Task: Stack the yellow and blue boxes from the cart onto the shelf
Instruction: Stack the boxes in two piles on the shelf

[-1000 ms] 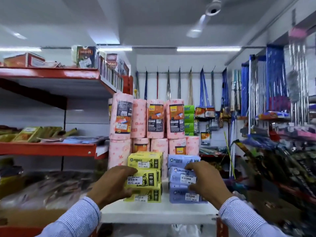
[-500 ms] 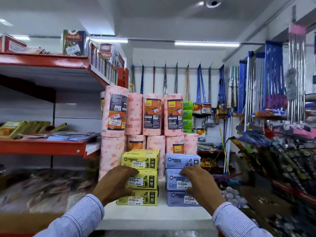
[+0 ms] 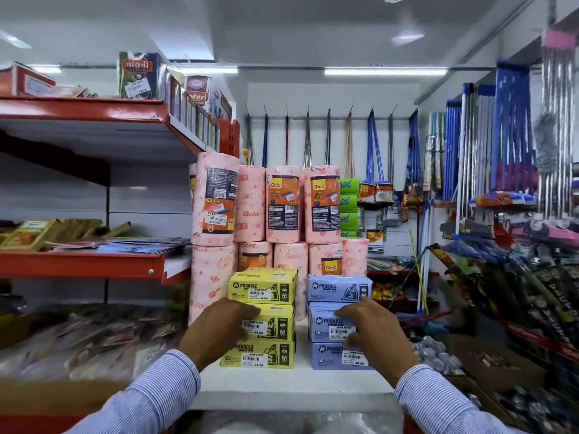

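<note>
At centre frame I see three yellow Miracle garbage-bag boxes (image 3: 262,321) stacked beside three blue ones (image 3: 336,324) on the white shelf (image 3: 291,386). My left hand (image 3: 219,330) grips the middle yellow box; my right hand (image 3: 372,333) grips the middle blue one.

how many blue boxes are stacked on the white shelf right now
3, in one stack on the white shelf: bottom blue box, middle blue box under the right hand, top blue box. More could be hidden behind the stack.
</note>
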